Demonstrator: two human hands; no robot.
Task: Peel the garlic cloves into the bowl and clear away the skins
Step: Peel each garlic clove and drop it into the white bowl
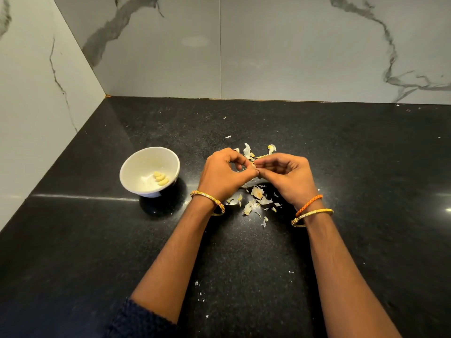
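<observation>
a: two walls meet at the back left corner, and the black counter [97,240] has wide bare room in front and on the right.
b: what sits on the left?
a: one white bowl [136,167], with three peeled cloves [161,178] inside.
b: and the hands?
a: two. the left hand [223,174] and right hand [288,178] meet fingertip to fingertip, fingers curled, pinching one small garlic clove [254,165] between them, up off the counter.
b: skins?
a: too many skins [256,193] to count, under and behind the hands, just right of the bowl.
b: any words to read?
a: i see none.
</observation>
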